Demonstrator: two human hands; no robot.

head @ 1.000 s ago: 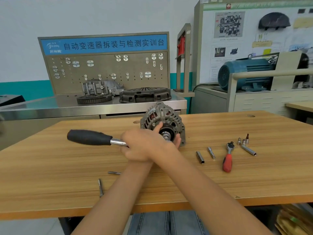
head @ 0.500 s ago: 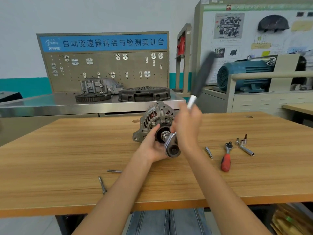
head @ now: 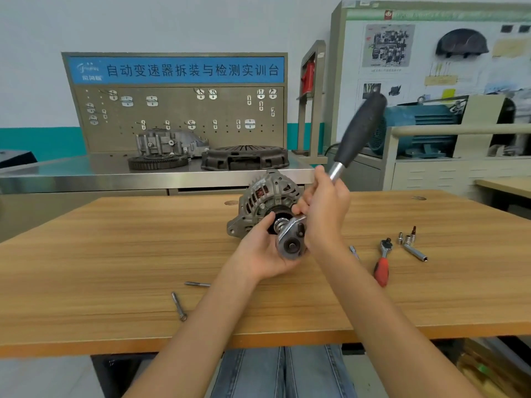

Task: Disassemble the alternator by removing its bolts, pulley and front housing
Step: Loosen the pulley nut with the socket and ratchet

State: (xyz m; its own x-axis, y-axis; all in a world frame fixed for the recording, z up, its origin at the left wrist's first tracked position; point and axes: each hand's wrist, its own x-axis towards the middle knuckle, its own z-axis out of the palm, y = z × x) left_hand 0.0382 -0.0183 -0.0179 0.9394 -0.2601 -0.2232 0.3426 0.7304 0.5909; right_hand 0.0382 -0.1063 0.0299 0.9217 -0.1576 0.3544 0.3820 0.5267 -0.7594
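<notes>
The grey alternator (head: 265,196) stands on the wooden table (head: 115,254), its black pulley (head: 280,211) facing me. A big ratchet wrench (head: 291,245) sits on the pulley's centre, and its black handle (head: 360,130) points up and to the right. My right hand (head: 326,214) grips the ratchet's metal shaft just above the head. Cupped under the ratchet head, my left hand (head: 258,251) grips the pulley, with its thumb lying on the pulley rim. The nut under the socket is hidden.
Two long bolts (head: 178,305) (head: 197,284) lie on the table at the near left. To the right are a red-handled small ratchet (head: 381,264), sockets (head: 407,239) and an extension bar (head: 415,252). A steel bench with a clutch cover (head: 244,158) stands behind.
The ratchet handle has swung from pointing left over the table to pointing up and right. My arms have uncrossed and the alternator has tilted slightly towards me.
</notes>
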